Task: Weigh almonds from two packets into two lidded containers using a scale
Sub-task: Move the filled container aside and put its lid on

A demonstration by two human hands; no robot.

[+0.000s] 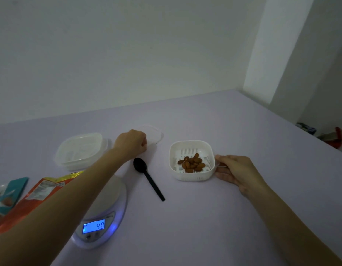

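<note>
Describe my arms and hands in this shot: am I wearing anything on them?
Both arms are bare as far as the picture shows. No sleeve shows on the left forearm or the right forearm. The left hand and right hand wear no gloves. No watch, bracelet or ring is visible on the sides facing the camera.

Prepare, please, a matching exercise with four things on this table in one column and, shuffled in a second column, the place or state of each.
Things
1 spoon
2 almonds
3 scale
4 clear lid

Place or state
A display lit blue
B held at its edge by the left hand
C lying loose between scale and basket
D inside the white basket

Pairs: 1-C, 2-D, 3-A, 4-B
</note>
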